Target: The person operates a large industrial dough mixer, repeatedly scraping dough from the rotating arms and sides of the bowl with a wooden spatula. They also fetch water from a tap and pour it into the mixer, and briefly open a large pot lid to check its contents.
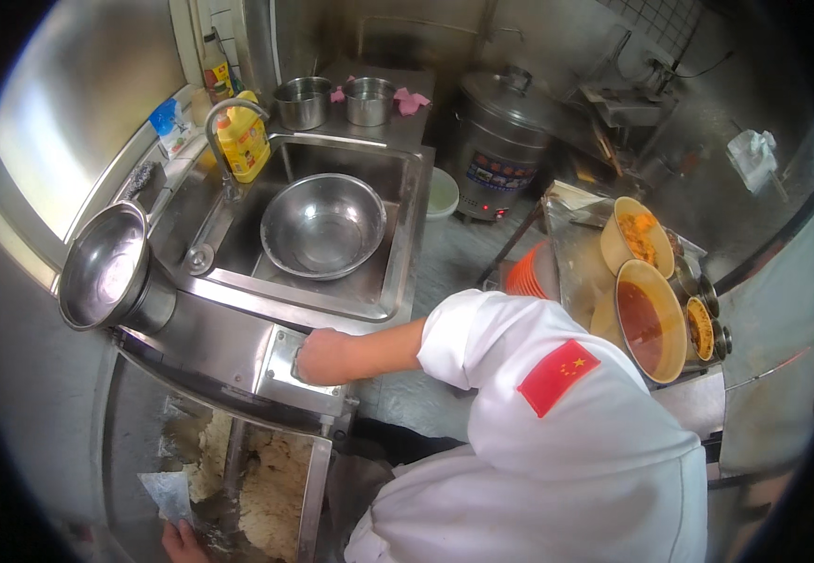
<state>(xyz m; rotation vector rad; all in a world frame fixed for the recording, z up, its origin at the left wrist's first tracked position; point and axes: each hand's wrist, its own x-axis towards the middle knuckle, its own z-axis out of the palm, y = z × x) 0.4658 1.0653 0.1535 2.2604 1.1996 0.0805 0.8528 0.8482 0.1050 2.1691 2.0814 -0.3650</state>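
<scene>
My left hand (183, 543) comes in at the bottom left edge, holding a flat pale dough scraper (167, 495) between thumb and fingers. Below the scraper's side lies sticky pale dough (273, 492) in a metal trough (314, 501), with more dough across a bar. My right hand (324, 357), its arm in a rolled white sleeve, rests fist-like against a bolted metal plate (282, 360) on the steel housing beside the trough. Its fingertips are hidden, so whether they grip anything does not show.
A steel sink (396, 260) beyond holds a large metal bowl (322, 225). Left of it, another bowl (108, 271) leans on a steel pot. A yellow bottle (245, 144) stands by the faucet (211, 130). At right, food tubs (650, 320) sit on a table; a lidded steel boiler (502, 141) is behind.
</scene>
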